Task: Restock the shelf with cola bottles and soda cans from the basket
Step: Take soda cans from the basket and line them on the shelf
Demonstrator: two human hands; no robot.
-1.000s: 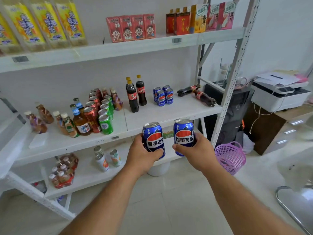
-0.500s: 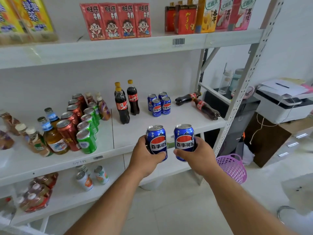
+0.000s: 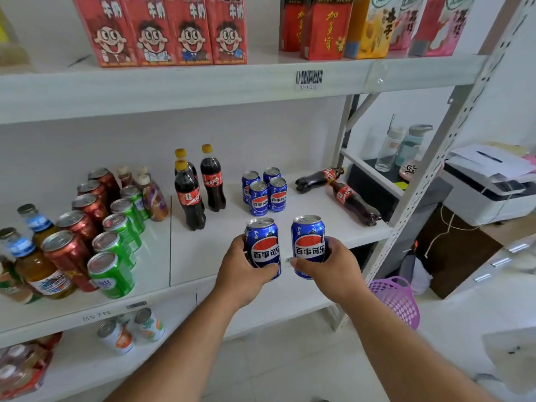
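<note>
A white metal shelving unit stands against a pale wall, with a printer and a dark cabinet off to its right. On its middle shelf the stock is sorted by kind: red and green cans in rows at the left, three upright dark cola bottles with yellow caps in the centre, and a tight cluster of four blue cola cans to their right. Two more cola bottles lie on their sides near the right post, probably set down in haste and not yet stood up.

The left hand has its fingers wrapped round a blue cola can with a red-and-white roundel, and the right hand grips a matching blue can the same way. Both cans are upright, labels facing the person, held just beside each other above the front edge of the shelf, in line with the blue cluster behind. That alignment suggests they are meant to extend the group forward as a new front pair, and holding them low on the body leaves the bases free to land flat.

The purple plastic mesh basket sits on the floor below the right forearm, beside the shelf post; its contents cannot be seen from here.
</note>
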